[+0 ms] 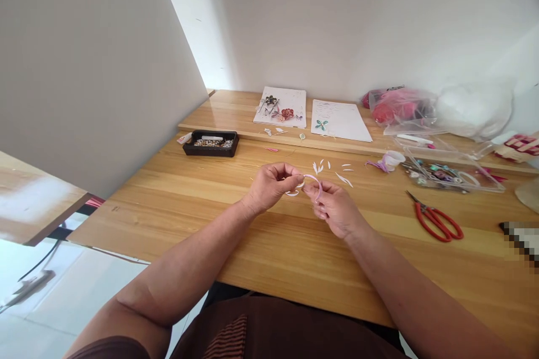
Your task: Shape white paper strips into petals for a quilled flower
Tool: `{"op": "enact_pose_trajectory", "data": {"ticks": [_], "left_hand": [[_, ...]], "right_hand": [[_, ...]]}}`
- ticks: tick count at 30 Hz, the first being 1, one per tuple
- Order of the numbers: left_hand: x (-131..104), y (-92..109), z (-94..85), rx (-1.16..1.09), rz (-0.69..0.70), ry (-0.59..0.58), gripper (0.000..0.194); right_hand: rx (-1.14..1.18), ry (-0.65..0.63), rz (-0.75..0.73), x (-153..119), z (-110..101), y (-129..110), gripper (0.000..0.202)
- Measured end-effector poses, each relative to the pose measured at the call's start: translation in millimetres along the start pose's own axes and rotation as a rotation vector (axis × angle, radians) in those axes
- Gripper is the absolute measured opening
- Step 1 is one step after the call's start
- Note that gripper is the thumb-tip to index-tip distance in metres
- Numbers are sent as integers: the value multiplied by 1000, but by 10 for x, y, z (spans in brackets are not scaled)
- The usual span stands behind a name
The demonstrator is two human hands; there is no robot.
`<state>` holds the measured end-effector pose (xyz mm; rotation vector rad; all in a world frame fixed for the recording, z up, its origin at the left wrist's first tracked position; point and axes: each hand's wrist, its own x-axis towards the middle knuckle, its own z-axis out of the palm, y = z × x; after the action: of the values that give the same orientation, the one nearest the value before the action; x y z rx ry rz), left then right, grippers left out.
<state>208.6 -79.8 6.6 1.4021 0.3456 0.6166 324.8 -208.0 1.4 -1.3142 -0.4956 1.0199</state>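
A thin, pale purple ribbon [319, 185] curves in an arc between my two hands above the wooden table. My left hand [273, 184] pinches its left end between thumb and forefinger. On the other side, my right hand [334, 206] has its fingers closed on the same ribbon. A small whitish piece shows near the left fingertips, partly hidden. Just past the hands, several white petal-shaped pieces [315, 168] lie on the wood, with a longer one [344, 180] to the right.
Red-handled scissors [438, 223] lie at right, below a clear box of beads [452, 173]. A spool [393, 160] with purple ribbon stands nearby. A black bead tray [210, 151] sits left. Papers [341, 119] with flower ornaments and plastic bags [471, 106] occupy the raised back ledge.
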Motion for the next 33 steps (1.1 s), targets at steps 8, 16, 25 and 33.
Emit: {"op": "enact_pose_trajectory", "data": {"ticks": [8,16,25,33], "left_hand": [[28,-44,0,218,116,311,20],[77,-45,-75,415,175,272,12],[-22,-39,-25,392,38,-139,18],[-58,-2,16,138,13,-181,24]], "right_hand": [[93,-55,70,-92,113,31,32],[-281,42,-274,-137,78,3,25],[-738,223,-896,-63,-109,-118,9],[-330,131,-351,62,-99,-82,22]]}}
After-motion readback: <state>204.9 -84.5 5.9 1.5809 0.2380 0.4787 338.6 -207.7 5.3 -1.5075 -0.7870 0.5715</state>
